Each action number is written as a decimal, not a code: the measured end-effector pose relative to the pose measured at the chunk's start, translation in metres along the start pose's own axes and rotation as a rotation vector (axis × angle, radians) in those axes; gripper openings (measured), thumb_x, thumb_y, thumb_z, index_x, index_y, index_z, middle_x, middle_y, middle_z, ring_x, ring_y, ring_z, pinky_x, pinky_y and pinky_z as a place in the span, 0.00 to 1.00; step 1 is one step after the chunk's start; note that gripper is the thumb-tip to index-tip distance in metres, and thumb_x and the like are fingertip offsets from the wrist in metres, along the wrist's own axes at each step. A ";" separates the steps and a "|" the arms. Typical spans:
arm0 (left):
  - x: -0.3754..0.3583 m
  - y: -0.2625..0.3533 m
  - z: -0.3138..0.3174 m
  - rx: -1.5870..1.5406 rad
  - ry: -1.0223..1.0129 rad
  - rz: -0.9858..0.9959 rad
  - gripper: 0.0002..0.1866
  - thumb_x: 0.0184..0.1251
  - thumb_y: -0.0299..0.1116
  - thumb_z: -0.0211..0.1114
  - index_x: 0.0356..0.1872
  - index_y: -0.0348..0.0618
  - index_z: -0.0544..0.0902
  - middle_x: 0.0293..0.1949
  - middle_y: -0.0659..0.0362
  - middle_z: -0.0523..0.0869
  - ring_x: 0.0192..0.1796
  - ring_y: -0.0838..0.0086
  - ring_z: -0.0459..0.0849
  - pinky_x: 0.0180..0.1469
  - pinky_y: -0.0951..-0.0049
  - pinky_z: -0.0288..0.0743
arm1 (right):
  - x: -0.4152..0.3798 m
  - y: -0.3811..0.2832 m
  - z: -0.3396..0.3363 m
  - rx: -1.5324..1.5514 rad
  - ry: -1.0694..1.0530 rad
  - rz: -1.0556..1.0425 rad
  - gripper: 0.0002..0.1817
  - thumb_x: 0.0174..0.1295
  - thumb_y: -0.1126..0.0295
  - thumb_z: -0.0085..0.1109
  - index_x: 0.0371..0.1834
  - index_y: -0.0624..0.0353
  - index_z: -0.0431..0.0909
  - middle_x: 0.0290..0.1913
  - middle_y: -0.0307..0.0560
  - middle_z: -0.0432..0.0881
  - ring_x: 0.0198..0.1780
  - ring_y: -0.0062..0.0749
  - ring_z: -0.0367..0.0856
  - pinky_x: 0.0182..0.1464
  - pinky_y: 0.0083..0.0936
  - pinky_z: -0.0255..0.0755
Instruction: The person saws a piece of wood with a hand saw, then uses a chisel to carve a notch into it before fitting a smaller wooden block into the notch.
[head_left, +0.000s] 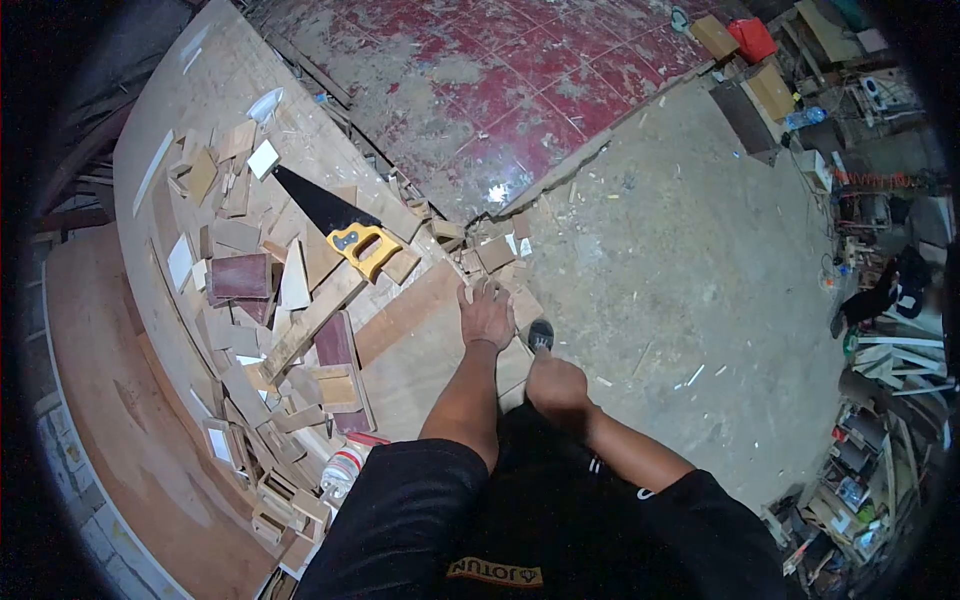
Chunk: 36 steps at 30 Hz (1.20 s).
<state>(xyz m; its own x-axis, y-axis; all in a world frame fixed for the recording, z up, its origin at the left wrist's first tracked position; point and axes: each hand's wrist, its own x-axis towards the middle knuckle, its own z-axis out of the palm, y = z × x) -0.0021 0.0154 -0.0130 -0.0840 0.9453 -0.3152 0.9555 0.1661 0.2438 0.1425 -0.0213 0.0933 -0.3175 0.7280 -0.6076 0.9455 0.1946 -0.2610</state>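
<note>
My left hand (487, 316) lies with its fingers spread on a pale wooden board (415, 365) at the table's edge. Just right of it, my right hand (558, 385) is curled closed near the board's corner; what it holds, if anything, is hidden. A dark shoe tip (541, 334) shows above that hand. Up and left of my left hand, a handsaw (330, 215) with a yellow handle rests on the wood scraps. A brownish wooden strip (400, 315) lies along the board, left of my left hand.
Wood offcuts (240, 277) cover much of the table (200, 85). A plastic bottle (342, 470) stands near my left sleeve. Concrete floor (660, 250) spreads to the right, with a red tiled area (470, 80) beyond. Piled scraps (860, 470) and a seated person (890, 290) are far right.
</note>
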 end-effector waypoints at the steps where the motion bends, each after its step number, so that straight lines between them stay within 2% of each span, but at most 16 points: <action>1: 0.001 0.000 0.000 -0.003 0.004 -0.003 0.18 0.69 0.43 0.50 0.52 0.49 0.79 0.57 0.57 0.76 0.69 0.65 0.64 0.72 0.45 0.40 | -0.005 0.001 -0.001 -0.068 0.214 -0.139 0.06 0.54 0.73 0.53 0.28 0.65 0.78 0.24 0.53 0.82 0.25 0.45 0.85 0.24 0.41 0.77; 5: 0.001 -0.001 0.001 -0.005 0.010 0.006 0.18 0.69 0.43 0.50 0.52 0.49 0.79 0.57 0.58 0.76 0.69 0.66 0.63 0.71 0.45 0.40 | -0.003 -0.003 -0.011 -0.164 0.316 -0.287 0.05 0.50 0.72 0.54 0.22 0.62 0.74 0.17 0.48 0.77 0.18 0.41 0.80 0.17 0.39 0.72; 7: 0.000 -0.002 0.002 0.004 0.000 0.008 0.18 0.69 0.43 0.50 0.52 0.49 0.79 0.57 0.58 0.76 0.69 0.66 0.63 0.71 0.45 0.40 | 0.024 -0.004 0.020 -0.112 0.088 -0.107 0.07 0.55 0.73 0.51 0.27 0.65 0.78 0.23 0.53 0.82 0.24 0.43 0.85 0.23 0.37 0.77; 8: -0.002 -0.002 0.003 -0.002 -0.010 0.001 0.18 0.70 0.43 0.50 0.52 0.49 0.79 0.57 0.59 0.76 0.69 0.66 0.63 0.71 0.45 0.40 | 0.037 -0.008 0.027 -0.111 0.084 -0.102 0.07 0.55 0.73 0.51 0.27 0.65 0.78 0.23 0.53 0.82 0.24 0.43 0.85 0.23 0.37 0.77; 10: 0.002 0.001 -0.001 -0.003 -0.008 0.001 0.18 0.70 0.43 0.49 0.52 0.49 0.79 0.57 0.59 0.76 0.69 0.67 0.63 0.71 0.45 0.40 | 0.066 -0.018 0.024 -0.030 -0.035 0.106 0.12 0.60 0.72 0.48 0.37 0.66 0.81 0.33 0.57 0.86 0.34 0.45 0.88 0.31 0.36 0.81; 11: 0.002 0.001 -0.004 0.007 -0.018 0.004 0.17 0.70 0.43 0.50 0.52 0.49 0.79 0.57 0.59 0.76 0.69 0.67 0.64 0.71 0.45 0.40 | 0.069 -0.018 0.021 -0.027 -0.031 0.104 0.12 0.60 0.72 0.48 0.37 0.66 0.81 0.33 0.57 0.86 0.34 0.45 0.88 0.31 0.36 0.81; 13: 0.000 -0.001 -0.003 0.022 -0.039 0.010 0.17 0.70 0.43 0.50 0.52 0.49 0.79 0.57 0.59 0.76 0.69 0.67 0.64 0.71 0.46 0.41 | 0.059 -0.022 -0.002 -0.047 -0.205 0.154 0.15 0.64 0.71 0.46 0.45 0.62 0.83 0.42 0.57 0.86 0.43 0.47 0.87 0.40 0.37 0.81; 15: 0.001 -0.003 0.007 -0.013 0.072 0.023 0.16 0.68 0.41 0.52 0.49 0.47 0.80 0.53 0.56 0.77 0.67 0.64 0.65 0.72 0.46 0.40 | 0.034 -0.031 -0.033 -0.050 -0.223 0.185 0.15 0.64 0.71 0.46 0.44 0.61 0.83 0.43 0.57 0.86 0.44 0.47 0.87 0.40 0.38 0.81; 16: -0.001 -0.003 0.008 -0.016 0.067 0.022 0.16 0.68 0.41 0.52 0.49 0.47 0.80 0.53 0.56 0.77 0.67 0.64 0.65 0.72 0.46 0.40 | 0.025 -0.032 -0.041 -0.059 -0.242 0.214 0.15 0.63 0.71 0.47 0.44 0.60 0.84 0.43 0.57 0.86 0.45 0.47 0.86 0.41 0.38 0.81; 17: 0.000 -0.004 0.008 -0.045 0.077 0.026 0.16 0.67 0.41 0.52 0.49 0.47 0.80 0.53 0.57 0.78 0.67 0.63 0.66 0.72 0.46 0.40 | 0.027 -0.026 -0.040 -0.067 -0.319 0.125 0.15 0.63 0.71 0.47 0.43 0.63 0.84 0.44 0.57 0.85 0.47 0.46 0.86 0.42 0.39 0.81; 23: 0.000 -0.002 0.005 -0.037 0.073 0.021 0.16 0.67 0.41 0.52 0.49 0.47 0.80 0.53 0.57 0.78 0.67 0.63 0.66 0.72 0.45 0.40 | 0.067 -0.014 0.024 -0.026 -0.123 0.154 0.13 0.60 0.70 0.51 0.40 0.64 0.83 0.41 0.58 0.86 0.43 0.47 0.87 0.41 0.40 0.81; 29: -0.001 -0.001 0.002 -0.011 0.045 0.004 0.17 0.68 0.42 0.52 0.50 0.48 0.79 0.54 0.59 0.77 0.67 0.65 0.65 0.71 0.46 0.41 | 0.016 -0.018 -0.030 0.009 -0.200 0.176 0.12 0.59 0.71 0.50 0.37 0.63 0.83 0.38 0.58 0.86 0.40 0.47 0.87 0.40 0.39 0.81; 32: 0.000 0.001 0.003 0.006 0.031 0.000 0.17 0.69 0.44 0.51 0.51 0.49 0.79 0.55 0.60 0.77 0.67 0.67 0.65 0.71 0.46 0.42 | 0.064 -0.009 0.025 0.035 -0.150 0.163 0.12 0.60 0.70 0.49 0.38 0.63 0.82 0.37 0.57 0.86 0.40 0.48 0.87 0.40 0.40 0.81; 36: 0.000 0.001 0.000 0.015 0.033 -0.002 0.17 0.69 0.43 0.51 0.50 0.48 0.80 0.54 0.59 0.78 0.67 0.67 0.66 0.71 0.46 0.42 | 0.056 -0.001 0.034 0.051 -0.090 0.106 0.13 0.62 0.69 0.48 0.42 0.63 0.81 0.39 0.57 0.86 0.41 0.49 0.87 0.41 0.40 0.81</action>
<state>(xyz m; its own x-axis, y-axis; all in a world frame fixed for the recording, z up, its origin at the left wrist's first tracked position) -0.0007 0.0153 -0.0126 -0.0947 0.9537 -0.2854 0.9594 0.1639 0.2295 0.1212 -0.0030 0.0335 -0.2231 0.6807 -0.6978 0.9700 0.0838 -0.2283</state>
